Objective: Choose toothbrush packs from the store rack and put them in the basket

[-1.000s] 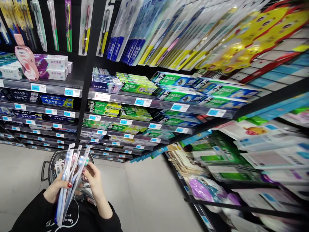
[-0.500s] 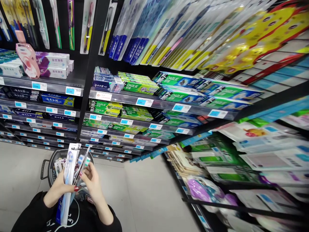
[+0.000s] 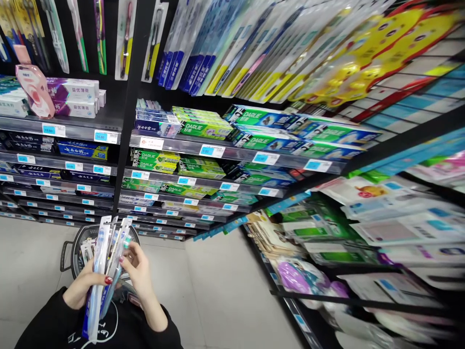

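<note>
Several packaged toothbrushes (image 3: pixel 99 286) are fanned out in front of my body, upright and tilted a little. My left hand (image 3: pixel 84 283) is closed around their lower half, its thumb with a red nail lying across the front pack. At the upper right of the fan, my right hand (image 3: pixel 137 271) pinches the edge of a toothbrush pack (image 3: pixel 120 247), one with a teal brush head beside it. Beneath both hands stands a dark shopping basket (image 3: pixel 74 259) with various packaged goods inside, partly hidden by the packs and my arms.
Shelves ahead carry toothpaste boxes (image 3: pixel 205 127) and a pink bottle (image 3: pixel 35 89). Hanging toothbrush packs (image 3: pixel 236 53) fill the rack above. On the right, another rack holds bagged goods (image 3: pixel 323 252) close to the aisle. Pale floor tiles (image 3: pixel 218 291) lie between.
The fanned toothbrush packs have shifted against each other; the front pack faced me half a second ago and is now turned more edge-on. Both hands keep their grip. The view has swung slightly.
</note>
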Tool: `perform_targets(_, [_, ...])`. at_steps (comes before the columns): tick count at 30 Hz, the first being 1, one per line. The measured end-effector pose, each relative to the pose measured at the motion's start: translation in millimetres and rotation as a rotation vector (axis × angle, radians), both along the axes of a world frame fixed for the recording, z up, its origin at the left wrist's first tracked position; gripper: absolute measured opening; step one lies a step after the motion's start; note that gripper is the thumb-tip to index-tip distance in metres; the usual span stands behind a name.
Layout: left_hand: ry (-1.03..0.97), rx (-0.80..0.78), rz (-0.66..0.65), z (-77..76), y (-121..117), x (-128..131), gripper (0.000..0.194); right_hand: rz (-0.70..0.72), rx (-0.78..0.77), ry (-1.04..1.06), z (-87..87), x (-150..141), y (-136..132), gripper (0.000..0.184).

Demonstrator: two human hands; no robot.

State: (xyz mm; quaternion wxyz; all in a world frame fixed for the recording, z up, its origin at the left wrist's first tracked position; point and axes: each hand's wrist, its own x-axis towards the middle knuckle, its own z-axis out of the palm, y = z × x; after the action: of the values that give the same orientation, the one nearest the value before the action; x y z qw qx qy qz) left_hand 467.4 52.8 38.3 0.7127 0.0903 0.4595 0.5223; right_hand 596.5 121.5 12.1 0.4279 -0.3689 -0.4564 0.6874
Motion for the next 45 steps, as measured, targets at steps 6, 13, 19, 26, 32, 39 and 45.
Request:
perform_targets(6, [0.045, -0.034, 0.009, -0.9, 1.2, -0.2, 0.054, -0.029, -0.044, 0.002, -3.3, 0.8, -1.9, 0.031])
perform_targets(13, [-0.021, -0.045, -0.011, -20.1, -0.6, -13.5, 0.034, -0.115, -0.250, 0.416, -13.9, 11.1, 4.0, 0.021])
perform_targets(19, [-0.004, -0.064, -0.036, -33.4, -2.0, -14.4, 0.027, -0.224, -0.234, 0.466, -21.1, 24.1, 17.5, 0.015])
perform_targets(26, [0.026, -0.144, 0.051, -15.1, -0.4, -9.7, 0.043, -0.284, -0.146, 0.337, 4.8, 32.4, 22.5, 0.012])
perform_targets(32, [0.167, -0.141, 0.098, 1.8, 8.1, -3.5, 0.068, -0.315, 0.060, -0.111, 42.8, 30.3, 17.7, 0.018])
perform_targets(39, [0.357, -0.034, 0.224, -13.7, 10.1, 3.4, 0.059, -0.192, 0.083, -0.169, 23.6, -26.5, -4.7, 0.013])
perform_targets(45, [0.234, -0.024, 0.176, -2.1, 8.8, -8.6, 0.070, -0.197, 0.262, -0.477, 6.2, -51.8, -6.3, 0.017])
